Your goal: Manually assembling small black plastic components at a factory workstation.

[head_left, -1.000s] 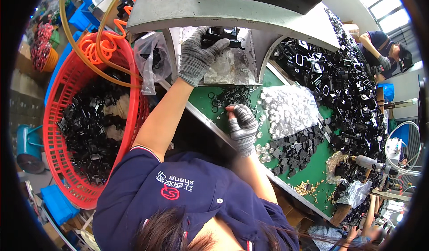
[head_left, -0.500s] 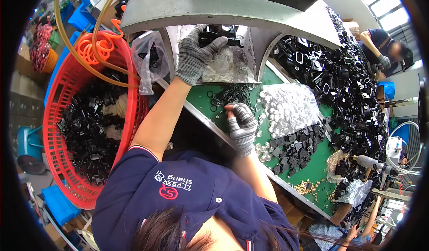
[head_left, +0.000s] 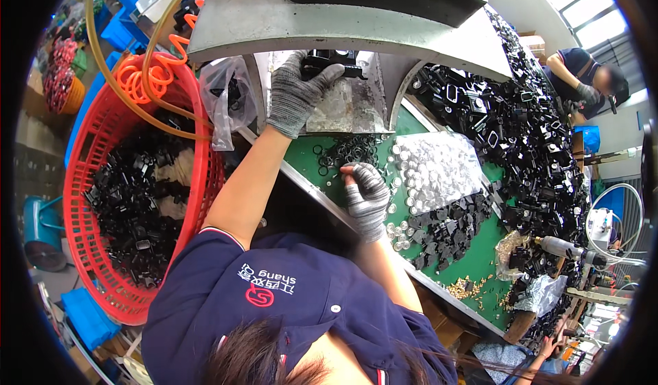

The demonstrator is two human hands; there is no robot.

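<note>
My left hand (head_left: pixel 296 97), in a grey knit glove, is closed on a black plastic part (head_left: pixel 334 65) under the arched metal frame of a machine (head_left: pixel 343 25). Its thumb lies along the part's near edge, and the frame hides some of the far side. My right hand (head_left: pixel 369 196), gloved but with bare fingertips, is curled over the green tabletop (head_left: pixel 301 153) with thumb and forefinger pinched together. Whatever they hold, if anything, is too small to make out. Just beyond those fingertips lies a pile of black rings (head_left: pixel 348 150).
Right of my right hand lie a clear bag of small round silvery pieces (head_left: pixel 439 169), flat black pieces (head_left: pixel 452 231) and brass bits (head_left: pixel 465 287). Black parts (head_left: pixel 521 138) heap farther right. A red basket (head_left: pixel 82 248) of black parts stands left. Another person (head_left: pixel 582 76) works far right.
The whole view has shifted slightly. My left hand stays on the black part beneath the frame, and my right hand keeps its pinch near the rings.
</note>
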